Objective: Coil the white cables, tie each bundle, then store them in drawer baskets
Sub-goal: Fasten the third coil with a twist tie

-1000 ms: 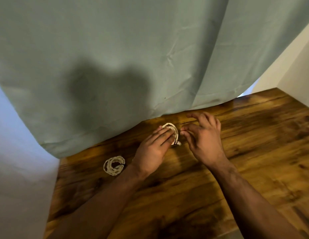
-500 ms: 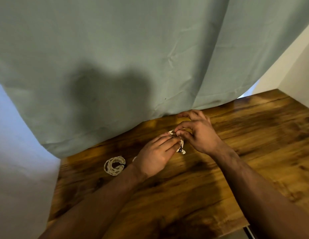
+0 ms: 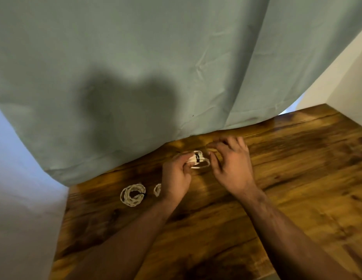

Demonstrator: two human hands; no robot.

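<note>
A dark, glossy wood-grain counter [image 3: 297, 178] runs up to a pale green curtain [image 3: 176, 57] whose hem rests along its far edge, with a white wall [image 3: 347, 77] at the right.

Near that hem, the left hand [image 3: 176, 174] holds a small cable bundle [image 3: 203, 166] just above the wood. Its grip is closed on the bundle's left end, fingers and thumb curled round the gathered loops. A black tie [image 3: 197, 157] crosses the loops right beside those fingertips.

The bundle's long axis runs roughly left to right, so its free end points at the right hand [image 3: 231, 166], which sits just beside it with fingers bent. Motion blur hides whether that grip is pinching the tie, touching the loop or holding nothing, so it cannot be told.

Both hands are about equally close. The left carries the bundle, and the right looks placed to work across the axis at the tie.

A tied coil [image 3: 133, 194] with its own dark band lies flat on the counter to the left of the left wrist. A smaller white loop [image 3: 157, 189] shows between the two, partly hidden by the wrist.

The step in hand appears to be securing this bundle. No drawer or basket is in view, so storing seems to be ahead.
</note>
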